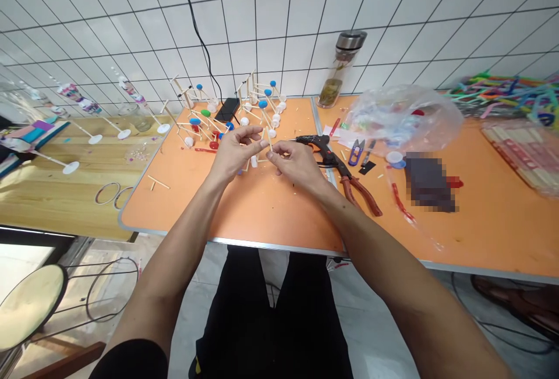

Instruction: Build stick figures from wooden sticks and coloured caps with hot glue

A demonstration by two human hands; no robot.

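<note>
head-worn view | faces forward and down | close above orange table (247,216)

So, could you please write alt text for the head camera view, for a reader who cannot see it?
A person's left hand and right hand hold thin wooden sticks close together above an orange table. Behind the hands stand stick models with coloured round pieces; to the right lie a tool with reddish handles and a clear plastic bag.
</note>
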